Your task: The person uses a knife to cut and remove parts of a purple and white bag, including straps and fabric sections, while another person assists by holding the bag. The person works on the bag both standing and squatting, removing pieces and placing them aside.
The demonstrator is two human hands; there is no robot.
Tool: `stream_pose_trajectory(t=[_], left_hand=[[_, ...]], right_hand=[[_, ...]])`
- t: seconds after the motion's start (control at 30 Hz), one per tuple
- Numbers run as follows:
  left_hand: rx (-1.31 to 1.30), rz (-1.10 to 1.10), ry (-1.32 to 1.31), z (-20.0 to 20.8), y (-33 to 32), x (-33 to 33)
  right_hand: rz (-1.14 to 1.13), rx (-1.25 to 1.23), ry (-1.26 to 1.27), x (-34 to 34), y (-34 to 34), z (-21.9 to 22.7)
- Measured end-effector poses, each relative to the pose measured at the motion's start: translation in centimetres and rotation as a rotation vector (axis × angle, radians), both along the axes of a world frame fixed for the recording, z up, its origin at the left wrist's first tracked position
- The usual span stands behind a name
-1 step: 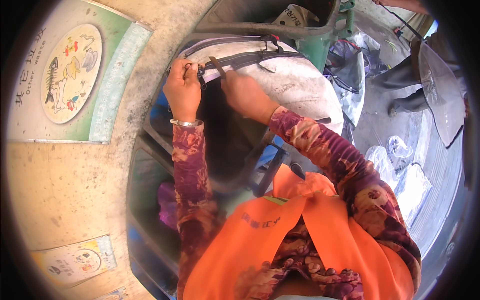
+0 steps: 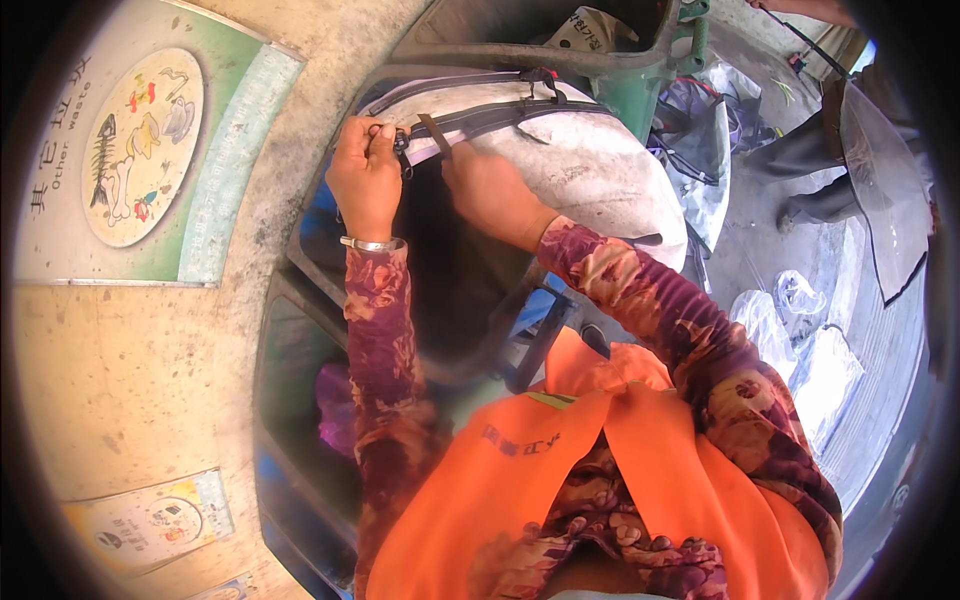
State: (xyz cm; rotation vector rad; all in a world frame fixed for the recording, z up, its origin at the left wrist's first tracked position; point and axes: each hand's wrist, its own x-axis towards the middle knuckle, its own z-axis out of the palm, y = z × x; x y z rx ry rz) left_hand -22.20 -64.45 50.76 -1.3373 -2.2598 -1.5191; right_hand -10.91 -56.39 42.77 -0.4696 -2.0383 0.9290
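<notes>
— What's biggest here?
— A white sack (image 2: pixel 580 170), bulging against the green bin (image 2: pixel 640 95).
— And the hands?
— The left hand (image 2: pixel 365 180) pinches the dark strap (image 2: pixel 480 120) at the sack's mouth; the right hand (image 2: pixel 495 195) grips the sack's edge beside it.

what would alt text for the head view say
Both hands, left hand and right hand, grip a dark strap across a bulging white sack. The person wears an orange vest; a green bin stands beyond.
</notes>
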Motion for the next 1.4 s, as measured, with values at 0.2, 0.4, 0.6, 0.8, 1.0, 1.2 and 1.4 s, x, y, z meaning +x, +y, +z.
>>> stream_pose_trajectory(t=[0.2, 0.4, 0.6, 0.8, 1.0, 1.2, 1.4], left_hand=[[0.076, -0.050, 0.029, -1.5, -0.4, 1.1], [0.281, 0.019, -0.253, -1.9, 0.6, 0.2], [0.311, 0.106, -0.437, -2.8, 1.0, 0.9], [0.248, 0.178, -0.531, -2.4, 0.8, 1.5], [0.220, 0.084, -0.540, -1.6, 0.1, 1.5], [0.320, 0.070, -0.424, -1.5, -0.3, 1.2], [0.305, 0.048, -0.531, -2.4, -0.7, 1.5]], right_hand=[[0.053, 0.033, 0.092, -1.0, 1.4, 1.1], [0.077, 0.002, -0.032, -0.3, -0.5, -1.6], [0.052, 0.100, -0.010, -1.3, 0.0, -2.3], [0.053, 0.005, -0.004, -1.1, -1.1, -1.6], [0.224, 0.068, -0.063, -1.2, 2.5, 1.3], [0.273, 0.077, -0.083, 0.5, 1.8, 2.0], [0.206, -0.013, -0.056, -0.5, 0.0, 0.3]])
